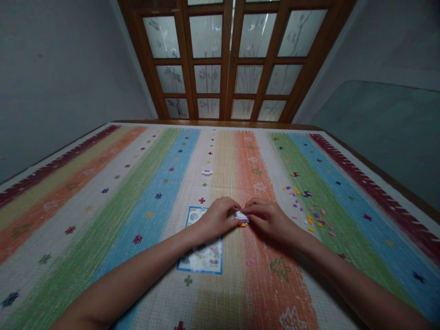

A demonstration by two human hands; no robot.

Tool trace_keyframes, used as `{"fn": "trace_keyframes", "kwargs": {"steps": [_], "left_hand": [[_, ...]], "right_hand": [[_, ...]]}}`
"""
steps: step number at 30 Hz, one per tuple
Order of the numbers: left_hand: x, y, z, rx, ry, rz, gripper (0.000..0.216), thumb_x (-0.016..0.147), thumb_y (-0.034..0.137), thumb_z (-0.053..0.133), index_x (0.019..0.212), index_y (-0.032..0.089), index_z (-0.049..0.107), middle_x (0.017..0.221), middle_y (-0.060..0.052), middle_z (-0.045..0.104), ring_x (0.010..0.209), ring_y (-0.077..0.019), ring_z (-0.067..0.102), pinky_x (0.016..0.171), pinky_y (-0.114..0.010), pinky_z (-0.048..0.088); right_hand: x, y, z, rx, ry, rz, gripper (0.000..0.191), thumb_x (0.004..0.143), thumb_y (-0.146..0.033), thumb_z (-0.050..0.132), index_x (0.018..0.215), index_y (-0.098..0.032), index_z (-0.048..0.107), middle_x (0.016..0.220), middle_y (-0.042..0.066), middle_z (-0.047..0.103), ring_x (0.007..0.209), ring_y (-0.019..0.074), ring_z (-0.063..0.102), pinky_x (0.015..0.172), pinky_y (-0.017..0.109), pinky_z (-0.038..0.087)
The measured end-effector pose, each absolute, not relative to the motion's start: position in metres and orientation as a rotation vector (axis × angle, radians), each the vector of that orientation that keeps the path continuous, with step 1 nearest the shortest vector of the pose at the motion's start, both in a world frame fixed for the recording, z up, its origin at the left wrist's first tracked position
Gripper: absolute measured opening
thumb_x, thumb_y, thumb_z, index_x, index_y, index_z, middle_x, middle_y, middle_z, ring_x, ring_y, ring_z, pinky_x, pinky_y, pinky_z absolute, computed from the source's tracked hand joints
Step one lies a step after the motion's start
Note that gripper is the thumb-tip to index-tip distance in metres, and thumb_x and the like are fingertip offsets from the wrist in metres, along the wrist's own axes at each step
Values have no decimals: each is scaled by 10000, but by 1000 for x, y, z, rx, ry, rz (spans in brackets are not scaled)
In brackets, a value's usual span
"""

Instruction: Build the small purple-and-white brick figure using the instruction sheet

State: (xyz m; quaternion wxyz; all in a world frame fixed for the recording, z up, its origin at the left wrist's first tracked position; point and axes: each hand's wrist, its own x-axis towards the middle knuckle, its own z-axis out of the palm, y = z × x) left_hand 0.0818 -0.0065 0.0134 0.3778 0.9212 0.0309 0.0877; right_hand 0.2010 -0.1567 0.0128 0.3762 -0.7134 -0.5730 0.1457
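Between my two hands is a small assembly of toy building bricks [241,217], white and purple with yellow at its lower edge. My left hand [222,215] pinches it from the left, thumb below and fingers above. From the right, the fingertips of my right hand [268,215] close on the same piece. Its far side is hidden by the fingers. Under my left wrist lies a blue-bordered printed sheet [201,265] with small pictures, partly covered by the forearm. Two or so tiny pink bricks [250,262] rest on the cloth nearer to me.
Loose yellow, purple and pink bricks [316,215] are scattered to the right of my right hand. A small white and purple piece [207,173] sits farther back. A striped cloth [113,220] covers the table. Beyond its far edge stand wooden glazed doors [228,59].
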Motion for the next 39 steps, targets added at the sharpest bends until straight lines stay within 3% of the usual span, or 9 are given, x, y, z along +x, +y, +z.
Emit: {"fn": "trace_keyframes", "kwargs": {"steps": [19,28,35,39], "left_hand": [[81,-9,16,2397,82,221,135,765,269,672,835,154,676,813,-74,650,768,-187,549,699,-316,422],[83,-10,14,2350,88,206,190,754,287,685,866,134,678,805,-76,658,755,-184,564,691,-308,429],[73,20,35,2483,182,110,392,750,346,668,1057,115,591,1050,-134,610,946,-237,569,833,-357,424],[57,43,41,2675,365,-235,482,639,379,735,993,86,587,1067,-178,568,1025,-333,506,874,-440,385]], "right_hand": [[201,-157,10,-1847,-1707,175,237,823,-93,450,826,-173,674,853,91,644,811,180,585,716,319,480],[201,-160,4,-1771,-1603,191,265,823,-70,462,887,-186,692,935,94,657,926,198,573,822,383,471],[207,-164,8,-1761,-1328,104,267,841,-153,467,969,-205,696,986,91,666,938,190,601,830,382,485],[212,-174,15,-1780,-1256,26,290,837,-169,446,962,-208,705,953,85,677,905,190,622,803,365,499]]}}
